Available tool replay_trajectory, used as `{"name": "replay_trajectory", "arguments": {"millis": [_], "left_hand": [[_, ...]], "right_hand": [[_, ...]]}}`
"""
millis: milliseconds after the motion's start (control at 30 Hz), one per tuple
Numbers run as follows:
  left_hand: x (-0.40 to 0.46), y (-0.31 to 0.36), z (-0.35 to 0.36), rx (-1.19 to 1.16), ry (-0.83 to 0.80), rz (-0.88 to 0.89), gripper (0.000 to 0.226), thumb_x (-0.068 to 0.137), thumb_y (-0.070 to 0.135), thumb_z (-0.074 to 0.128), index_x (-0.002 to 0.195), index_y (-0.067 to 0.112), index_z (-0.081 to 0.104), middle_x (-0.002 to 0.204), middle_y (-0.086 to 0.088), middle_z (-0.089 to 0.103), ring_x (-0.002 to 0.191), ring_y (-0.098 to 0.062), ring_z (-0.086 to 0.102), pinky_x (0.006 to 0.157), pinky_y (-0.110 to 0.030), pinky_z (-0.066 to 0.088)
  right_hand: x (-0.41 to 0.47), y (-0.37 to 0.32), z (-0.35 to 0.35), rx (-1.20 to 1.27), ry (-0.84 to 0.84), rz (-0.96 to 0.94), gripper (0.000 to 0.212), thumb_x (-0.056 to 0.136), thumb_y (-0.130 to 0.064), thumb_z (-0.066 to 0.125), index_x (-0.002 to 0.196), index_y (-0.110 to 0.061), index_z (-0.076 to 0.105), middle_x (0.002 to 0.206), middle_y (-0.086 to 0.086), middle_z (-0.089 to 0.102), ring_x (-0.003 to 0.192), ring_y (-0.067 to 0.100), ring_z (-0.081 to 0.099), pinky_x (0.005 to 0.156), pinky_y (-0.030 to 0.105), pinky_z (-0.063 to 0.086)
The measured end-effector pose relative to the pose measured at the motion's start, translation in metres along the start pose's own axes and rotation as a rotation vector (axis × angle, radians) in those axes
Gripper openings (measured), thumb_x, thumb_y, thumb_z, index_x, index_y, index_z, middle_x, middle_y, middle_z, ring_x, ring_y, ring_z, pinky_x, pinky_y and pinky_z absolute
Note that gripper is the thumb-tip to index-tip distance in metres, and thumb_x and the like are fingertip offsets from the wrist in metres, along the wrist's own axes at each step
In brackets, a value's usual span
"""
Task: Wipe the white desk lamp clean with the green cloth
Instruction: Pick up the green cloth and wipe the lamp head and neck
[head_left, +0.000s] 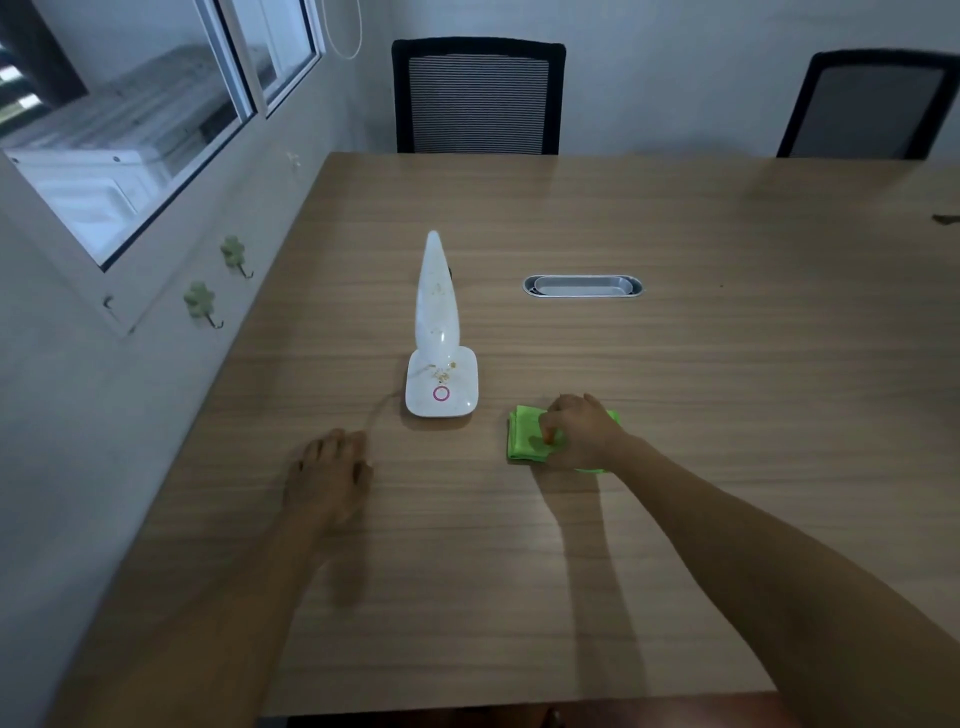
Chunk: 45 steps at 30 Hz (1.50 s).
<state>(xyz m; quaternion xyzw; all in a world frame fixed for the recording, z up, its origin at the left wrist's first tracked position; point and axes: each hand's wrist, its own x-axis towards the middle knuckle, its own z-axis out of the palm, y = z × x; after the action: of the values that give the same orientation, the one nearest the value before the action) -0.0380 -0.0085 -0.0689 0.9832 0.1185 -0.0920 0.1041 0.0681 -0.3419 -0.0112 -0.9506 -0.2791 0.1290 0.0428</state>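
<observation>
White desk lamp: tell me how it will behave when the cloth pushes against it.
The white desk lamp looks tall over a small square base, so a sideways push up high may tip it. Its glossy shell probably slides on the smooth table; steadying the base seems wise.

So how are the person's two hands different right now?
The right hand rests on the folded green cloth, fingers curled and pinching it; the left hand lies on bare wooden table, touching nothing else. The left sits nearer the white desk lamp. Both are palm-down.
</observation>
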Motion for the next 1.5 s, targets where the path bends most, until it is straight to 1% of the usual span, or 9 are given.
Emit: {"name": "replay_trajectory", "arguments": {"millis": [333,400,600,800,933,1033,1200,1367,1500], "left_hand": [[-0.002,0.004,0.000,-0.013,0.015,-0.012,0.052,0.093,0.041,0.035,0.142,0.024,0.026,0.154,-0.010,0.025,0.139,-0.032,0.024,0.113,-0.048,0.028],[-0.003,0.005,0.000,-0.014,0.016,-0.019,0.053,0.093,0.041,0.035,0.142,0.024,0.026,0.155,-0.010,0.024,0.139,-0.032,0.024,0.113,-0.048,0.028],[-0.002,0.004,0.000,-0.002,0.006,-0.016,0.053,0.093,0.042,0.033,0.142,0.024,0.025,0.155,-0.010,0.024,0.140,-0.031,0.023,0.113,-0.048,0.028],[-0.003,0.004,-0.001,-0.012,0.010,-0.017,0.052,0.093,0.041,0.034,0.142,0.025,0.027,0.155,-0.010,0.024,0.139,-0.032,0.024,0.113,-0.047,0.027],[-0.005,0.006,-0.003,-0.006,0.015,-0.016,0.053,0.092,0.041,0.035,0.142,0.025,0.027,0.155,-0.010,0.025,0.139,-0.032,0.024,0.113,-0.048,0.028],[-0.005,0.008,-0.005,-0.004,-0.004,-0.018,0.053,0.092,0.042,0.035,0.142,0.025,0.026,0.155,-0.009,0.024,0.139,-0.032,0.023,0.113,-0.048,0.028],[-0.001,0.014,-0.014,-0.016,0.034,0.050,0.058,0.092,0.036,0.040,0.144,0.015,0.026,0.154,-0.013,0.025,0.141,-0.030,0.024,0.115,-0.043,0.026],[0.003,0.040,-0.025,-0.137,0.135,0.219,0.061,0.092,0.039,0.036,0.146,0.014,0.024,0.155,-0.010,0.026,0.143,-0.026,0.026,0.118,-0.039,0.024],[0.018,0.055,-0.028,-0.101,0.151,0.375,0.066,0.089,0.043,0.021,0.145,0.008,0.026,0.152,-0.017,0.030,0.141,-0.028,0.030,0.118,-0.032,0.018]], "right_hand": [[-0.021,-0.009,0.014,-0.071,0.175,-0.049,0.064,0.080,-0.020,0.061,0.139,-0.008,0.038,0.123,0.019,0.061,0.104,0.039,0.061,0.087,0.040,0.047],[-0.024,-0.009,0.017,-0.065,0.200,-0.048,0.058,0.081,-0.015,0.061,0.136,-0.010,0.045,0.123,0.018,0.063,0.104,0.039,0.063,0.086,0.041,0.050],[-0.028,-0.016,0.030,-0.161,0.210,-0.053,0.052,0.050,-0.008,0.088,0.100,-0.015,0.074,0.080,0.011,0.076,0.057,0.030,0.070,0.043,0.028,0.056],[-0.024,-0.014,0.029,-0.090,0.118,0.023,0.050,0.058,-0.007,0.083,0.105,-0.019,0.072,0.104,0.026,0.071,0.084,0.047,0.068,0.065,0.049,0.061],[-0.021,-0.006,0.036,-0.187,0.083,0.100,0.044,0.067,-0.029,0.062,0.111,-0.032,0.068,0.106,0.022,0.072,0.091,0.052,0.065,0.081,0.063,0.051],[-0.028,-0.005,0.034,-0.207,0.098,0.087,0.045,0.078,-0.038,0.044,0.120,-0.038,0.058,0.110,0.015,0.072,0.083,0.040,0.069,0.068,0.052,0.056],[-0.029,-0.013,0.026,-0.324,0.176,0.091,0.046,0.072,-0.026,0.048,0.113,-0.038,0.064,0.089,0.003,0.076,0.052,0.028,0.064,0.050,0.032,0.049],[-0.028,-0.017,0.015,-0.256,0.208,0.123,0.066,0.064,-0.020,0.072,0.127,-0.026,0.054,0.088,0.007,0.075,0.053,0.032,0.064,0.048,0.034,0.049],[-0.022,-0.023,-0.010,-0.058,0.427,0.086,0.051,0.079,-0.021,0.049,0.129,-0.014,0.051,0.099,0.014,0.074,0.065,0.039,0.067,0.056,0.041,0.053]]}}
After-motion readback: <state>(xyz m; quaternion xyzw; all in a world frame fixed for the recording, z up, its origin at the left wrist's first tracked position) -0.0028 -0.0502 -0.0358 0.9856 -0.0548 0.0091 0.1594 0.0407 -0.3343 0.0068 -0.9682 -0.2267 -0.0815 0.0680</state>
